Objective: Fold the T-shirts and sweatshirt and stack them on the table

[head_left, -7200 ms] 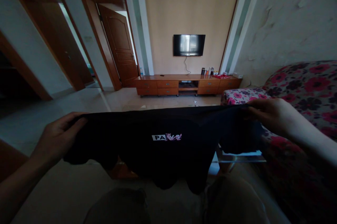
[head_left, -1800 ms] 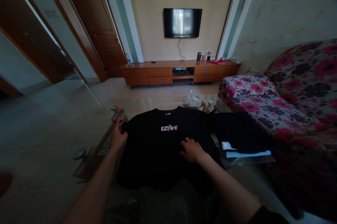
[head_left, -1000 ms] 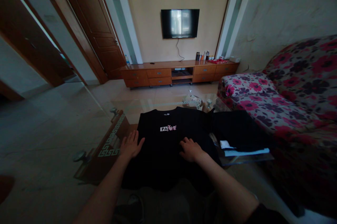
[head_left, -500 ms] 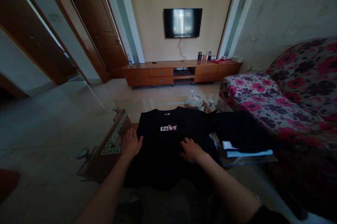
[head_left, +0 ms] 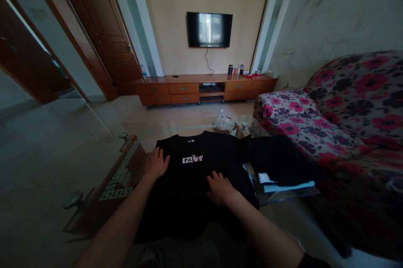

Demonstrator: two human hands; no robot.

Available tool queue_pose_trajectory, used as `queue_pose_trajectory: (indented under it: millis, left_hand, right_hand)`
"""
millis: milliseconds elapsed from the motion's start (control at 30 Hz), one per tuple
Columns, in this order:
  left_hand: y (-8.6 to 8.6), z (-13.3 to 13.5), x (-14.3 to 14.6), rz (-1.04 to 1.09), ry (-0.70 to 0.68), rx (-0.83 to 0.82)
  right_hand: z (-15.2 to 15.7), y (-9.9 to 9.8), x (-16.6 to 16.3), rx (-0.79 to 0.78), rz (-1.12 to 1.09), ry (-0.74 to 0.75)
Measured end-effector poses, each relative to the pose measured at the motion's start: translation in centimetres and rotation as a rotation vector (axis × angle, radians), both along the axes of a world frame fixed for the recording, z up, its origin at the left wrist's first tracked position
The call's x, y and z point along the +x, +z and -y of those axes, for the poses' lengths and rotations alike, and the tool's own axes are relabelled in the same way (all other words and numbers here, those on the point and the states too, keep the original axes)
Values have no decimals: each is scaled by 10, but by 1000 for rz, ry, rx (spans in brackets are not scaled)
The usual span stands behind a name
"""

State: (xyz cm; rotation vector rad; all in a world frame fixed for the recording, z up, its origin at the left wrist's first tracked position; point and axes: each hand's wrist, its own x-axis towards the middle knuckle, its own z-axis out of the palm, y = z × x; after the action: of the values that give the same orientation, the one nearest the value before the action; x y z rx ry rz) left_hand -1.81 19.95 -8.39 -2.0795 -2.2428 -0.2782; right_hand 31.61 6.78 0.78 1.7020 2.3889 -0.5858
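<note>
A black T-shirt [head_left: 192, 188] with a small white and pink logo lies flat, front up, on a glass coffee table [head_left: 126, 163]. My left hand [head_left: 156, 164] rests flat on the shirt's left edge, fingers stretched toward the shoulder. My right hand [head_left: 218, 187] presses on the middle of the shirt, knuckles bent, fingers down on the cloth. Neither hand grips anything. The shirt's hem hangs over the near table edge.
A stack of folded dark clothes [head_left: 278, 163] with a white and pale blue edge sits on the table to the right. A floral sofa [head_left: 340, 112] fills the right side. A wooden TV cabinet [head_left: 201, 89] and wall TV [head_left: 209, 29] stand far ahead; doors at left.
The shirt went from being held up by both hands to lying flat on the table. In the last second my left hand slid up along the left edge; my right hand barely moved.
</note>
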Motion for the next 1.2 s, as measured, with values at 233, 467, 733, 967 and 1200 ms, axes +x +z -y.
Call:
queue_pose_trajectory:
  millis: [233,467,733,967,1200]
  left_hand:
    - [-19,-37,-29,-3,80,-99]
    - [-31,-71,-19,21,58,1]
    - [-37,-66,-27,3,43,17]
    - [-25,-44,-10,-41,30,168]
    - [-36,-30,-34,-56,-32,-26]
  right_hand:
    - [-5,2,1,2,-8,14]
    - [-7,-1,-3,-6,1,-7]
    - [-14,2,7,12,-73,37]
    - [-58,14,51,382,-148,-427]
    - [-94,-4,101,483,-39,-921]
